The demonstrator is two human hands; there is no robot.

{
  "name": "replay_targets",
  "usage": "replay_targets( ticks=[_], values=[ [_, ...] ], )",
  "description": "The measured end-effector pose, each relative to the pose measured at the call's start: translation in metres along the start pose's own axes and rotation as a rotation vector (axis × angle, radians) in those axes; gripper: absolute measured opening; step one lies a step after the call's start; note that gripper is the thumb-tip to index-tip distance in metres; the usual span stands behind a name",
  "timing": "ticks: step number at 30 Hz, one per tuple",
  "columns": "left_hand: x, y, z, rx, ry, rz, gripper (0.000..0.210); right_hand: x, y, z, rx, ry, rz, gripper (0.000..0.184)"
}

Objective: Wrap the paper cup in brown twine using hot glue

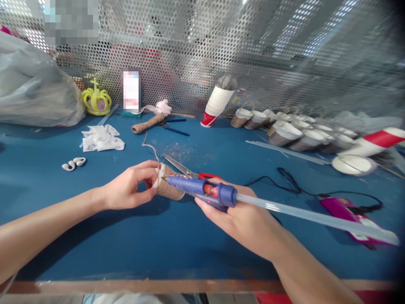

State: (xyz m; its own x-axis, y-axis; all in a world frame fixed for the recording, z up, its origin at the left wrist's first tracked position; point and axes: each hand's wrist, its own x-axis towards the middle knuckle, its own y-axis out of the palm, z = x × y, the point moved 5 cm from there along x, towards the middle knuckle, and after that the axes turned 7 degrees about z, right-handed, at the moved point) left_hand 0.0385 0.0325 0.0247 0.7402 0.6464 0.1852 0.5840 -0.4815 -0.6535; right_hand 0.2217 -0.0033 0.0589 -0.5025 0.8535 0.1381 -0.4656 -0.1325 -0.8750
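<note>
Left hand (131, 188) was partly closed, thumb and fingers curved with a gap between them, gripping a twine-wrapped cup (172, 192) at its white rim. Cup was tipped on its side, rim toward the left hand, just above or on the blue tabletop (126, 249), couldn't tell which. Right hand (238, 215) was closed around a blue hot glue gun (193, 185), thumb along the near side; the other fingers were mostly hidden, so trigger squeeze couldn't be read. Nozzle pointed left at the cup wall near the rim; contact wasn't clear. Long clear glue stick (284, 209) stuck out the gun's back end, passing over the right wrist toward a magenta device (343, 209) with a black cable (289, 179). Loose twine strand (153, 148) ran up from the rim toward the twine roll (147, 125), which lay beside blue-handled pliers (177, 128). Scissors (177, 164) with red handles lay just behind the cup, partly covered by the gun. More wrapped cups (286, 134) stood grouped at back right.
</note>
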Motion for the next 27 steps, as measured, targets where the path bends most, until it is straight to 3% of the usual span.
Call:
replay_targets(
  ticks=[15,20,27],
  values=[
    [-0.0014,0.0023,-0.0007,0.059,0.090,0.014,0.008,0.0030,-0.0069,0.0003,-0.098,-0.007,-0.040,0.011],
    [-0.0012,0.0021,-0.0004,0.067,0.088,0.009,0.008,0.0003,-0.0050,0.0018,-0.143,-0.075,-0.033,0.010],
    [-0.0025,0.0024,0.0004,0.073,0.097,0.009,0.007,0.0004,-0.0068,0.0006,-0.146,-0.027,-0.059,0.013]
  ],
)
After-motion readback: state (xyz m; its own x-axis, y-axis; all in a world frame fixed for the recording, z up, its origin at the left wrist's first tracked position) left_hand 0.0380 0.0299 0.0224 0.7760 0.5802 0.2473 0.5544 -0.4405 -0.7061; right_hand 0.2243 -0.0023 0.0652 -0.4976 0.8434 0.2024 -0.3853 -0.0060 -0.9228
